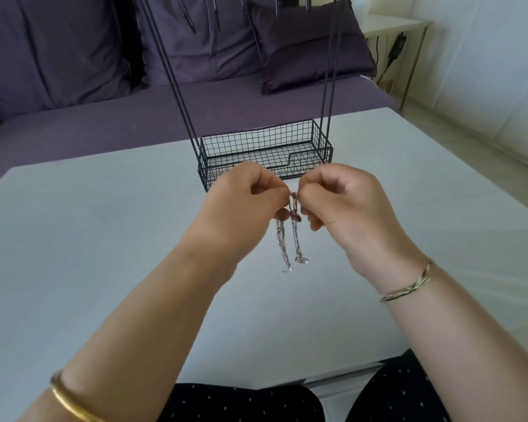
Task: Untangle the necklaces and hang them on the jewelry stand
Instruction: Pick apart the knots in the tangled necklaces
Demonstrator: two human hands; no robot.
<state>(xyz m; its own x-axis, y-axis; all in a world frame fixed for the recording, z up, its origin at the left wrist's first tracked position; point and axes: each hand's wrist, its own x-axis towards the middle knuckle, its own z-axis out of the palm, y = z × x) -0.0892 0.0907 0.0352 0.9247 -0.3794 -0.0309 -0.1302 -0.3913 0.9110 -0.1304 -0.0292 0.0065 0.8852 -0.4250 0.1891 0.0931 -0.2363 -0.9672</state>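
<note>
1. Fingertips (pixel 279 194) of the left hand (pixel 241 202) and of the right hand (pixel 345 199) are curled in, thumb against forefinger. They pinch the necklaces (pixel 290 236) at one tangled point between the two hands. The remaining fingers of both hands are folded toward the palms.
2. Necklaces: silver-coloured chains, held above the table (pixel 104 239) in front of the person. Two strands hang side by side from the pinch, and the right strand ends in a small pendant (pixel 303 260). Whether the lower ends touch the tabletop cannot be determined.
3. Wrists: a gold bangle (pixel 70 400) sits on the left forearm and a thin braided bracelet (pixel 406 287) on the right wrist.
4. Jewelry stand (pixel 265 147): black wire, standing on the table just behind the hands. It has a mesh basket base, and thin upright rods rise from both ends past the top edge of the view.
5. Surroundings: a purple sofa (pixel 73 86) with a cushion (pixel 311 50) lies beyond the table. A white side table (pixel 393 24) stands at far right.
</note>
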